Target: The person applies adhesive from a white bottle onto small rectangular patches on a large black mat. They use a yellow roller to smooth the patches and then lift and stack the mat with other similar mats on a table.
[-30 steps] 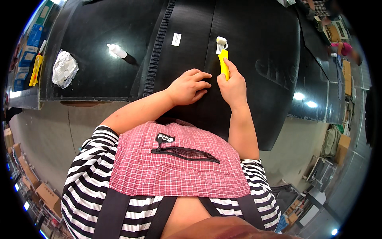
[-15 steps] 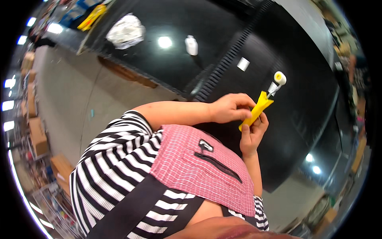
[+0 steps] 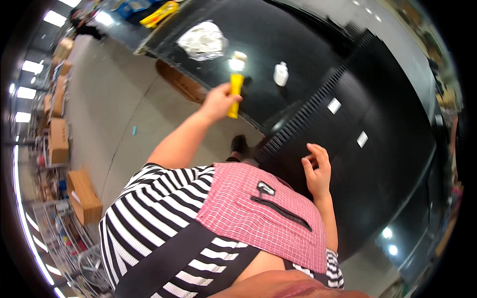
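Note:
A small hand roller [image 3: 234, 102] with a yellow handle and a white roll is in my left hand [image 3: 217, 103], which is closed round the handle. It is over the near edge of a black tabletop [image 3: 253, 37], its roll close to a crumpled silvery-white sheet [image 3: 202, 40]. To the roller's right stands a small white bottle [image 3: 280, 74]. My right hand [image 3: 318, 171] is empty, its fingers loosely bent and apart, beside a black panel [image 3: 382, 164]. Two small white labels [image 3: 334, 106] lie on this panel.
A black ridged strip [image 3: 318, 94] runs between the tabletop and the panel. At the back left are yellow packs [image 3: 159, 15]. Cardboard boxes [image 3: 84, 196] and shelving stand along the left. My shoe [image 3: 239, 144] shows below the table edge. A distant person [image 3: 84, 25] is at upper left.
My left hand has carried the roller left, away from my right hand and over the tabletop. My right hand has let go of the roller. The view has shifted, so the scene sits farther right.

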`<state>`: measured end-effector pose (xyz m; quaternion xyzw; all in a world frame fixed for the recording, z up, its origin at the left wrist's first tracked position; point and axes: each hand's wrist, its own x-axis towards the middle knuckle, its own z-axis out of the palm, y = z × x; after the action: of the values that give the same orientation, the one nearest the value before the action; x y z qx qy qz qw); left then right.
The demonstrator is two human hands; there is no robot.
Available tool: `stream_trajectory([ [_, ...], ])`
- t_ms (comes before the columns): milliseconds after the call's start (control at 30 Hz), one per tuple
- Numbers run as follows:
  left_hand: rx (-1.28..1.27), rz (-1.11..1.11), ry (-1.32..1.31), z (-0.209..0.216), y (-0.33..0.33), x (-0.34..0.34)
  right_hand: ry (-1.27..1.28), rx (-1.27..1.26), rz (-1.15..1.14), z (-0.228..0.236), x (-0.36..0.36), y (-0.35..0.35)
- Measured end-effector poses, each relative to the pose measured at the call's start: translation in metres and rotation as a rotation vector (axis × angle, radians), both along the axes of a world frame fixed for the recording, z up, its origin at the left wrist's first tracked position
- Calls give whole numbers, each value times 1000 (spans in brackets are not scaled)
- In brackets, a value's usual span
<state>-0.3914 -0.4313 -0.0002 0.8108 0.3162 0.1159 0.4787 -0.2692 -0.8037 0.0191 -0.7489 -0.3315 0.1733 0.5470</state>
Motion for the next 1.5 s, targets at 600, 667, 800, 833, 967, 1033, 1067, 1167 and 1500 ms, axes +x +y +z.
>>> stream_trajectory([
  [600,247,-218,-30,27,-61,37,-453,-754,-1420,-3,38,-384],
  [667,-90,-333,24,8,-96,44,-167,-604,-1437,-27,41,-444],
  [800,-145,-235,105,14,-138,73,171,-447,-1273,-46,58,-479],
  [833,-261,-231,140,15,-139,81,259,-413,-1286,-46,58,-485],
  [967,-419,-296,310,40,-144,98,711,-233,-1137,-35,56,-484],
  [1033,-649,-292,365,43,-140,104,713,-324,-1126,-18,57,-477],
  [1067,-702,-302,391,41,-139,105,712,-366,-1123,-11,58,-472],
  [1167,-952,-411,404,45,-132,113,720,-474,-1131,8,59,-460],
  [1500,-1377,-651,176,32,-130,97,771,-301,-1067,32,66,-447],
])
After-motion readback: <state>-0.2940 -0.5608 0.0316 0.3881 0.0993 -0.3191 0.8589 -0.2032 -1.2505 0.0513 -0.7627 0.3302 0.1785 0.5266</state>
